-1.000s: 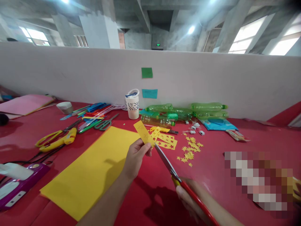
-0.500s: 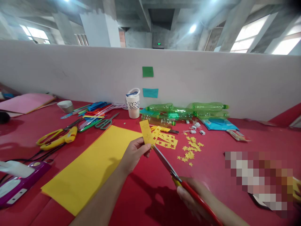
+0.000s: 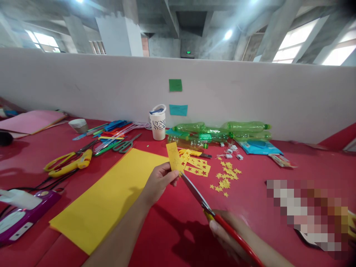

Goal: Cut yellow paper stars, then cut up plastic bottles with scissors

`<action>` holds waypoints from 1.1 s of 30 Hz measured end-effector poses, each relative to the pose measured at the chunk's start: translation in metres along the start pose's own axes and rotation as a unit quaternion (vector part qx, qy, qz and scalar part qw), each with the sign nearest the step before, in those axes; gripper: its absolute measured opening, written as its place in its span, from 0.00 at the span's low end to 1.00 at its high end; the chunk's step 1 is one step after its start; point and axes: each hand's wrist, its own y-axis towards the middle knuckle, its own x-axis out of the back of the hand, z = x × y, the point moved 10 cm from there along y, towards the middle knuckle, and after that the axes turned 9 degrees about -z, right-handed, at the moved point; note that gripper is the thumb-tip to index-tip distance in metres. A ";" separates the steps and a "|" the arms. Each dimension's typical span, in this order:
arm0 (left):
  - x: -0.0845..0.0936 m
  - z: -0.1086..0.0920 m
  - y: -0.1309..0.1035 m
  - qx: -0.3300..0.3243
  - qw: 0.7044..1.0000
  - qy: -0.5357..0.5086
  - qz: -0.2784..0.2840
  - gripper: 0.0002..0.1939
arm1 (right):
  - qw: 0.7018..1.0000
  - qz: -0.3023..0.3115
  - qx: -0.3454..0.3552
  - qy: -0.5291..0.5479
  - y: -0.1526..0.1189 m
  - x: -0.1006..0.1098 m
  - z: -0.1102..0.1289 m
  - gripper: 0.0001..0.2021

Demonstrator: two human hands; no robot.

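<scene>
Pinched between the fingers of my left hand (image 3: pixel 160 182) is a small yellow paper strip (image 3: pixel 172 155) with faint drawn lines. My right hand (image 3: pixel 226 231) is closed around the handles of red-handled scissors (image 3: pixel 196 193), whose blade tips meet the strip's lower end beside my left fingertips. Behind the strip lie yellow scraps (image 3: pixel 197 170) with star-shaped holes. A scatter of small yellow stars (image 3: pixel 224 182) rests to their right. Large yellow paper sheets (image 3: pixel 111 196) lie under and left of my left forearm.
Green plastic bottles (image 3: pixel 236 127) and a white cup (image 3: pixel 158 126) stand or lie near the wall. At the left are a yellow glue gun (image 3: pixel 83 160), grey-green scissors (image 3: pixel 124 145) and a purple power strip (image 3: pixel 39 211). A blue packet (image 3: pixel 260 147) lies back right.
</scene>
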 end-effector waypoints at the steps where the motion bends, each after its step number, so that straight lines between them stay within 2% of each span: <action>1: 0.000 0.000 0.000 0.001 1.000 0.000 -0.001 0.07 | 1.000 0.000 0.001 0.001 0.000 0.000 0.001 0.23; 7: -0.001 -0.001 -0.001 0.003 1.000 -0.007 0.006 0.07 | 1.000 0.004 0.003 0.008 -0.002 0.000 0.006 0.23; 14: 0.000 0.002 0.000 0.006 1.000 -0.010 0.005 0.06 | 0.998 -0.002 -0.031 0.060 -0.002 -0.002 -0.003 0.23; 27: -0.001 0.003 0.001 0.012 1.000 -0.002 0.020 0.07 | 0.998 -0.056 0.039 0.002 0.013 0.002 -0.011 0.27; 33: 0.000 0.003 0.000 0.008 1.000 -0.009 0.022 0.07 | 0.998 -0.051 0.014 0.019 0.008 0.004 -0.008 0.25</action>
